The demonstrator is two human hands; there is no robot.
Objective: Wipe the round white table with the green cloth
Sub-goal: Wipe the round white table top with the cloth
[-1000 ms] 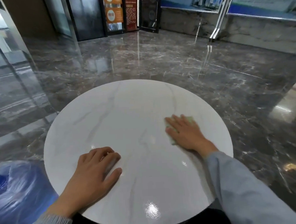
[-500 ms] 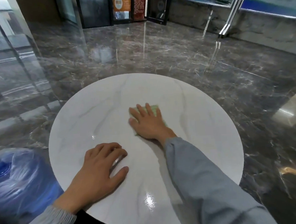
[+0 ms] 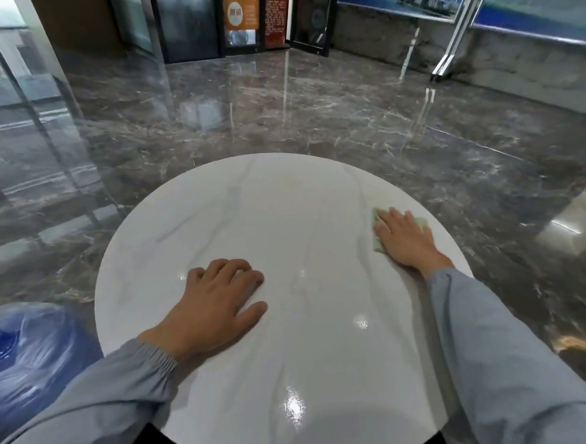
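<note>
A dark polished marble floor (image 3: pixel 312 110) with pale veins spreads ahead of both hands, glossy enough to mirror the doors beyond. Under both hands is the round white table (image 3: pixel 267 223), a smooth, shiny top with faint grey veining and bright glints of light.

The wiping looks under way, with the stroke now out at the table's right side. To do it well, the cloth probably wants steady flat pressure and overlapping passes. These should run right to the rim, and cover the far half ahead of the fingers, without the cloth slipping off the edge. A surface this glossy is likely to show streaks.

Left of the left hand, below table level, sits a rounded, translucent blue container (image 3: pixel 25 358), blurred, perhaps a water bottle. Two loose grey-blue sleeves (image 3: pixel 499 363), one visibly gathered at the cuff, reach in from below.

The left hand (image 3: pixel 218 305) rests on the table near its middle, fingers loosely curled, holding nothing; it seems to brace the person. The right hand (image 3: pixel 406 240) lies flat, fingers straight and close together, pressing on the green cloth (image 3: pixel 377 242). The cloth is pale, thin and soft-looking. It is mostly hidden under the palm, with corners showing beside and beyond the fingers, close to the table's right edge.
</note>
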